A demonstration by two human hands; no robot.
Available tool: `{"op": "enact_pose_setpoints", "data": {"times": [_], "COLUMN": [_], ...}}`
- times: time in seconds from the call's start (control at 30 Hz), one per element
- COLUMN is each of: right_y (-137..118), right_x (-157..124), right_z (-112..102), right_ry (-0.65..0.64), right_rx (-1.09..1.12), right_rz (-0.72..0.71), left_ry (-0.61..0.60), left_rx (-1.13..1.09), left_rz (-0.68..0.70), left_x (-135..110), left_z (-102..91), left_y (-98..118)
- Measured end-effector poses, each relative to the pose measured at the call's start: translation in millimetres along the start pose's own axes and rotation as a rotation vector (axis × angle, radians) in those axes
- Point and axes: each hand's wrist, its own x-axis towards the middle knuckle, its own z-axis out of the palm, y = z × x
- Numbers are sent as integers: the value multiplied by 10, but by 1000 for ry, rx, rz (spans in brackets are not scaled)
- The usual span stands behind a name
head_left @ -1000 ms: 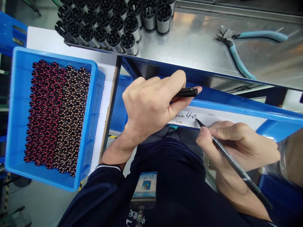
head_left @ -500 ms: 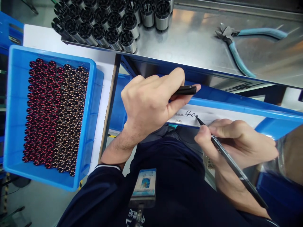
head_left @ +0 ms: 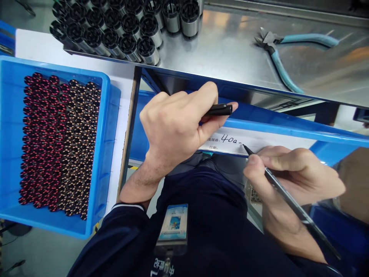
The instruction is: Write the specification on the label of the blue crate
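**Pen tip on the crate label**

The right hand (head_left: 291, 173) pinches a black pen (head_left: 288, 202) between thumb and fingers, its tip touching the white label (head_left: 259, 139) just past the handwritten digits. The label sits on the rim of a blue crate (head_left: 288, 127). The left hand (head_left: 175, 127) is curled closed around the black pen cap (head_left: 219, 110), which pokes out past its fingertips, the hand resting against the same rim just left of the writing. Well left of those fingers stands a blue bin (head_left: 108, 127) packed with copper-wound coils (head_left: 54, 142). Beyond the knuckles, on the steel bench (head_left: 230, 50), stand grey stator cores (head_left: 123, 23); blue-handled cutters (head_left: 284, 54) lie beyond the pen hand.
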Motion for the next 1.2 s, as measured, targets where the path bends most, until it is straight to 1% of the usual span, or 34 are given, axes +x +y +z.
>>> {"op": "enact_pose_setpoints", "data": {"times": [0.07, 0.13, 0.2, 0.27, 0.4, 0.43, 0.57, 0.63, 0.7, 0.8, 0.87, 0.93, 1.0, 1.03, 1.1, 1.13, 1.2], "right_y": [33, 57, 59, 36, -36, -48, -56, -36, -1, 58, 77, 70, 51, 41, 27, 22, 17], "right_x": [-4, -8, -9, -8, -5, -4, -3, -12, -33, -73, -90, -89, -73, -62, -43, -38, -38], "right_z": [-13, -30, -43, -46, -51, -55, -79, -88, -92, -95, -96, -97, -95, -93, -88, -87, -89], "right_ry": [11, -20, -27, -24, -36, -43, -49, -52, -16, 45, 50, 30, 11, 0, 5, 10, 6], "right_rx": [28, 7, -4, -20, -32, -20, -19, -40, -9, 26, 17, 1, -7, -12, -12, -7, 6], "right_rz": [-56, -55, -69, -37, 37, 45, 39, 32, 27, 24, 23, 53, 55, 48, 23, 20, 30], "left_ry": [-3, -15, 37, 63, 50, 63, 11, 63, 111, 111, 165, 151, 104, 112, 173, 172, 102], "left_rx": [1, 10, -3, -20, -29, -31, -18, -32, -43, -44, -40, -39, -47, -54, -69, -71, -62], "left_rz": [5, -9, 10, 20, 30, 39, 15, 42, 63, 75, 109, 93, 57, 62, 108, 105, 53], "left_x": [1, 6, 12, 20, 35, 37, 29, 18, 8, 1, 5, 14, 22, 25, 27, 27, 22], "left_z": [-5, 3, 18, 33, 30, 24, 16, 38, 69, 104, 111, 110, 109, 109, 106, 100, 78], "left_y": [4, -1, -12, -24, -35, -35, -44, -63, -87, -114, -117, -112, -108, -107, -108, -107, -99]}}
